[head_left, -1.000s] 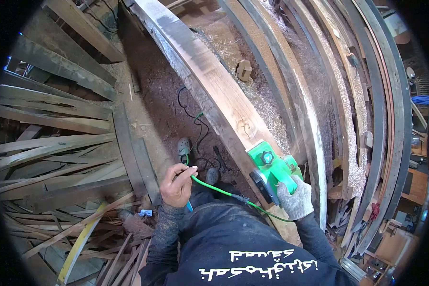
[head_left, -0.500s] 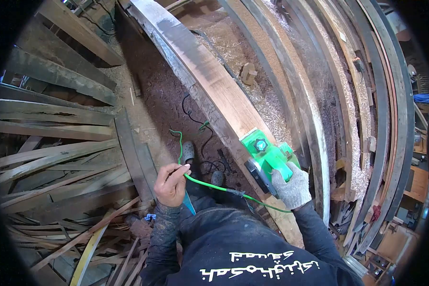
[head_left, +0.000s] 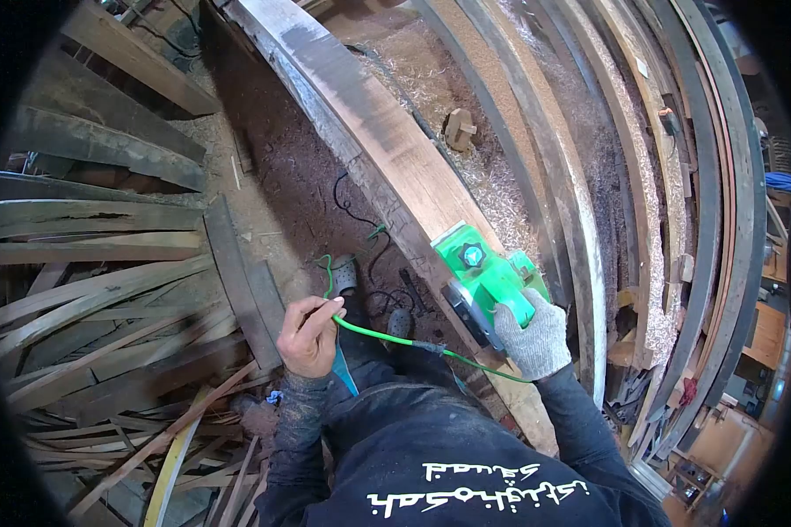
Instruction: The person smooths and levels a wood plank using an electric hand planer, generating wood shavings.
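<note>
My right hand (head_left: 536,338), in a grey knit glove, is wrapped round the rear handle of a green electric hand planer (head_left: 482,268). The planer rests on the top face of a long curved timber beam (head_left: 413,171), which shows pale planed wood close to the tool and darker grey wood farther up. Bare, my left hand (head_left: 310,338) pinches the planer's green power cord (head_left: 373,334) off to the left of the beam. From there the cord runs across my front to below my gloved wrist; a dark taped patch wraps part of it.
More curved beams (head_left: 580,202) lie side by side on the right, strewn with shavings. A small wood block (head_left: 459,129) sits among shavings beyond the beam. Stacked timbers (head_left: 97,220) crowd the left. Dark cables (head_left: 382,255) lie on the ground by my shoes (head_left: 346,274).
The planer and my gloved hand have shifted slightly up along the beam, away from my body. My left hand still pinches the cord, nearly in the same place. The view has shifted a little.
</note>
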Demonstrator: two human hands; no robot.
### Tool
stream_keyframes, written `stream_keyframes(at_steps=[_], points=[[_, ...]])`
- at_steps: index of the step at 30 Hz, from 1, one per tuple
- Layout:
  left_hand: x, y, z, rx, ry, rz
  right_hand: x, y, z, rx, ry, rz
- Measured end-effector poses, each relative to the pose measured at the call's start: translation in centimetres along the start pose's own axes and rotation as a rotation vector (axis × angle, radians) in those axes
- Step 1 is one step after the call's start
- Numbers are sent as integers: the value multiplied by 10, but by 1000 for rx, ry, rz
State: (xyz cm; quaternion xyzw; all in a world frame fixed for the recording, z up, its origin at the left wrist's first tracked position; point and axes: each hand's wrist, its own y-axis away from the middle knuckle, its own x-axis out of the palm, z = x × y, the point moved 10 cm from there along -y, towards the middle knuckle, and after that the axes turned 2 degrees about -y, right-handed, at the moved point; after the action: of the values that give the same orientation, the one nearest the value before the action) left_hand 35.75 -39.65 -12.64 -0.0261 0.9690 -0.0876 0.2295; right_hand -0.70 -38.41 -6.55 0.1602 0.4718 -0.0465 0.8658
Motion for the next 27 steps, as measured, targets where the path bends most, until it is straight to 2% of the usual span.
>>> stream_keyframes(at_steps=[16, 19, 21, 23, 26, 27], points=[[-18, -17, 21, -9, -58, -16, 23, -67, 56, -49, -11, -20], [-22, -22, 27, -64, -78, -45, 30, -92, 78, -97, 12, -40], [-27, -24, 23, 20, -124, -36, 34, -114, 107, -227, -17, -77], [-32, -20, 35, -22, -125, -40, 61, -135, 149, -691, 536, -55], [-44, -24, 22, 50, -205, -32, 66, -201, 153, -408, 199, 52], [-55, -20, 25, 27, -127, -104, 64, -212, 147, -318, 119, 75]])
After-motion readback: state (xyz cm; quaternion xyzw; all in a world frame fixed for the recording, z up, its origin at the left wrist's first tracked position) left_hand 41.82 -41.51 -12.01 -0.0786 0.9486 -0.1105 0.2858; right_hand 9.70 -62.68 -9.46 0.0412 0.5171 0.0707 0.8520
